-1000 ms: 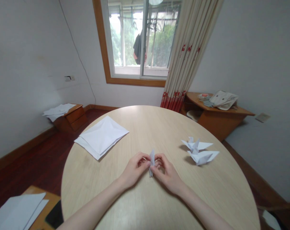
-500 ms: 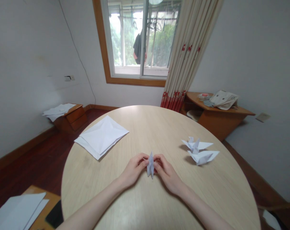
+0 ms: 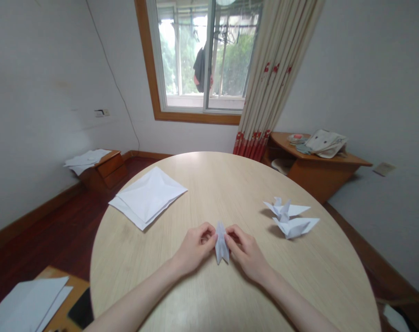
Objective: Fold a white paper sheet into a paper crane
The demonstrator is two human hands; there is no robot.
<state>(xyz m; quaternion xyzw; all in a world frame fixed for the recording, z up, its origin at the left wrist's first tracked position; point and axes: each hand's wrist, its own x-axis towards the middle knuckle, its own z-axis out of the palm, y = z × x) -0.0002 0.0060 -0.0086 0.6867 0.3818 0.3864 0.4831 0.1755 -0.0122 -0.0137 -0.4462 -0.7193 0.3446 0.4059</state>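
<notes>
A small, narrow folded white paper piece (image 3: 222, 245) stands between my two hands on the round wooden table (image 3: 209, 184). My left hand (image 3: 194, 249) pinches its left side with curled fingers. My right hand (image 3: 247, 252) pinches its right side the same way. Both hands rest low over the tabletop near its front middle.
Two finished white paper cranes (image 3: 290, 217) sit to the right of my hands. A stack of square white sheets (image 3: 147, 196) lies at the table's left. More paper (image 3: 26, 305) and a dark phone (image 3: 80, 312) lie on a low surface at bottom left. Side cabinets stand by the walls.
The folded piece has spread a little wider at its lower end and sits lower, closer to the tabletop. Both hands have stayed pinched on it and shifted slightly toward me.
</notes>
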